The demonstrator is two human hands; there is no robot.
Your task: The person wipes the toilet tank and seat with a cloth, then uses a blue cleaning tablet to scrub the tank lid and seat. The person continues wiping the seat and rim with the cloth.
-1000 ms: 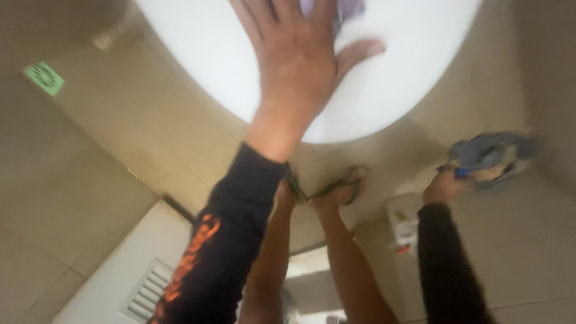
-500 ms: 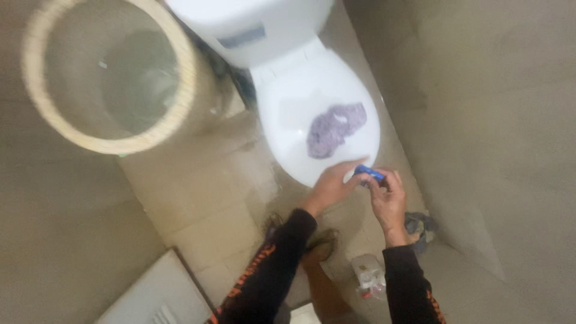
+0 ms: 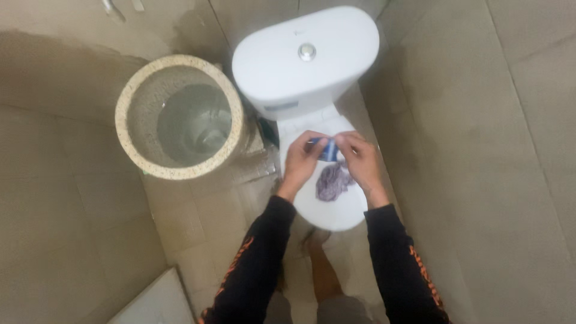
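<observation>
Head view: your left hand point(image 3: 302, 161) and right hand point(image 3: 359, 159) both pinch a small blue packet point(image 3: 327, 149) over the closed white toilet lid point(image 3: 336, 213). It looks light, thin, maybe slippery, so grip its edges.

Count: 1 white ceramic toilet point(image 3: 312, 72); 1 round speckled stone water tub point(image 3: 135, 150); 1 crumpled purple cloth point(image 3: 332, 182); 1 small blue packet point(image 3: 328, 149); 2 hands: left hand point(image 3: 302, 162), right hand point(image 3: 360, 162).

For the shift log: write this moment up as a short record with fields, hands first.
left hand: pinches one end of the small blue packet
right hand: pinches the packet's other end
below hands: purple cloth crumpled on the closed toilet lid
behind: white cistern with round flush button
beside toilet: round speckled water tub, water inside
</observation>
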